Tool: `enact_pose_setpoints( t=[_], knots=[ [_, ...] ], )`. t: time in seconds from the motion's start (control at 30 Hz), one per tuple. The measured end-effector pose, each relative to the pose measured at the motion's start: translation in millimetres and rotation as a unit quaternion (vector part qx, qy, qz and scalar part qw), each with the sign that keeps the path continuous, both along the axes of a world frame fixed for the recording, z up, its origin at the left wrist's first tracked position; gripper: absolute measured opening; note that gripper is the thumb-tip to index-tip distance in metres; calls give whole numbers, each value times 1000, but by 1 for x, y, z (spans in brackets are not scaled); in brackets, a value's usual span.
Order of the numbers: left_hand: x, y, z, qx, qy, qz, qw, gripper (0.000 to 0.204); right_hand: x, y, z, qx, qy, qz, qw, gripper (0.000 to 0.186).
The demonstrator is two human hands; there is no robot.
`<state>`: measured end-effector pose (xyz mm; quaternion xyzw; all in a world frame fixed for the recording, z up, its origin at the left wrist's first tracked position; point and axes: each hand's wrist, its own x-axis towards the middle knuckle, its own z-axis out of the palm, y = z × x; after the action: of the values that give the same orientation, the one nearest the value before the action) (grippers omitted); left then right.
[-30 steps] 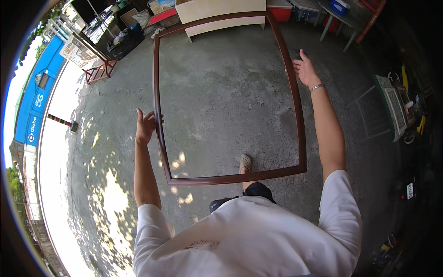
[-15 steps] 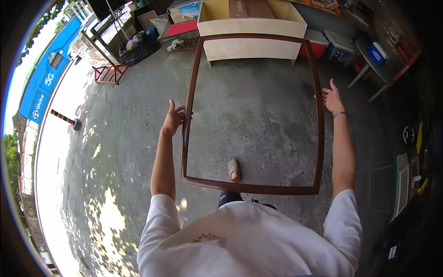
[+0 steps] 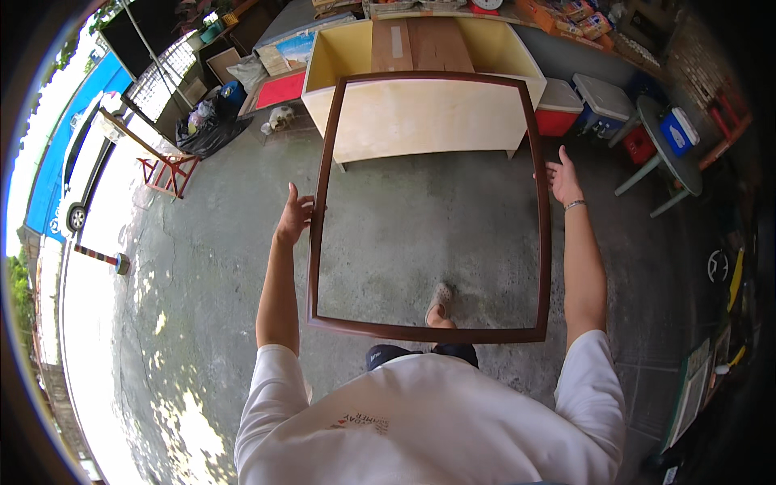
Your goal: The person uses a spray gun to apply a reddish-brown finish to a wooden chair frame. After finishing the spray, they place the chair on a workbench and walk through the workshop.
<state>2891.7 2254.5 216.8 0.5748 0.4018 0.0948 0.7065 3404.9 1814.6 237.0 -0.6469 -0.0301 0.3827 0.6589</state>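
Observation:
A large dark brown rectangular frame [image 3: 428, 332] is held out before my body. Through its middle I see the floor, one of my clogs [image 3: 440, 297] and the front of a cream cabinet; whether a clear pane fills it, I cannot tell. My left hand [image 3: 294, 216] grips the frame's left side, thumb up, with the fingers reaching behind the edge. On the opposite side, slightly higher, my right hand [image 3: 564, 179] holds the other edge, its fingertips just showing inside the frame. Both arms are stretched forward.
Ahead stands the cream cabinet [image 3: 428, 121] with brown boards across its top. Coolers [image 3: 602, 101] and a green table [image 3: 667, 158] are at the right. A red metal stand [image 3: 168, 174], a black bag [image 3: 212, 133] and a striped post [image 3: 101, 256] are at the left.
The cream cabinet appears nearer and lower in view, now behind the frame's upper part. My foot has shifted, and a white car shows at the left. Both hands keep their hold.

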Motion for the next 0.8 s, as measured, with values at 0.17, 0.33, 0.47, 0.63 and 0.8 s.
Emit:
enact_pose_setpoints(
  t=[0.17,0.33,0.47,0.63,0.8],
  knots=[
    [109,89,-26,-17,19,35,999,101,119,107,-27,3,25,15,1000,94],
    [221,163,-48,-33,26,34,999,98,238,188,-52,-33,38,-22,999,94],
    [299,242,-69,-45,22,28,998,97,330,269,-70,-20,36,2,999,89],
    [402,329,-98,-36,35,30,998,95,438,356,-105,-36,50,4,998,91],
    [463,386,-117,-36,69,43,996,96,488,426,-134,-44,65,2,997,91]
  ],
)
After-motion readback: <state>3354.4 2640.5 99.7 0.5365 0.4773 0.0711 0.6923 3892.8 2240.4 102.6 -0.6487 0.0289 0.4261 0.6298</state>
